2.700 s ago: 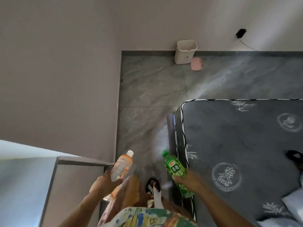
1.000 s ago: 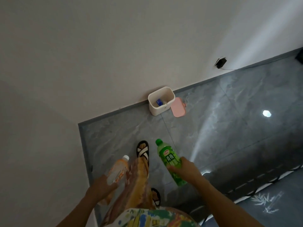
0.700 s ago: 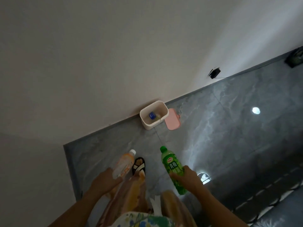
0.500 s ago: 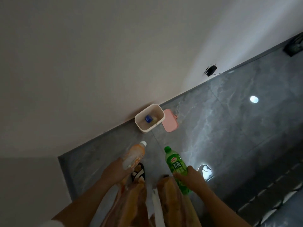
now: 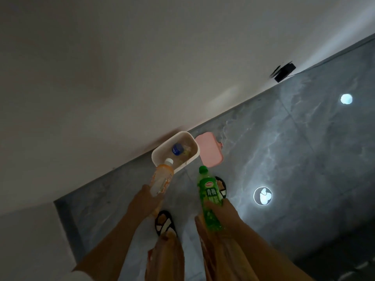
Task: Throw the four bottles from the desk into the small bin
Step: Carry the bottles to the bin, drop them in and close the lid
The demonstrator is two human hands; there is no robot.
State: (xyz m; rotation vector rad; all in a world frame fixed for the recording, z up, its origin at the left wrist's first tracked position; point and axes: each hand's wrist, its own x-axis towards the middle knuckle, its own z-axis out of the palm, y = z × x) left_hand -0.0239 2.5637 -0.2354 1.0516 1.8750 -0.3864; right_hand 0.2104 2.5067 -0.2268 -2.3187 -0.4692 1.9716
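Observation:
A small white bin (image 5: 157, 159) stands on the grey floor against the wall. Inside it lies a bottle with a blue cap (image 5: 177, 149). My left hand (image 5: 143, 201) grips an orange-labelled bottle (image 5: 162, 179) by its lower half, and the white cap points over the bin's near rim. My right hand (image 5: 221, 211) holds a green bottle (image 5: 210, 199) upright by its lower body, its green cap just short of the bin's right corner.
A pink lid (image 5: 209, 152) lies flat on the floor right of the bin. My sandalled feet (image 5: 165, 223) stand on the tiles just before the bin. A black plug with a cable (image 5: 284, 71) sits on the wall at upper right.
I have walked from the bed up to the bin. Both bottles have come forward, and the orange one now reaches over the bin's rim.

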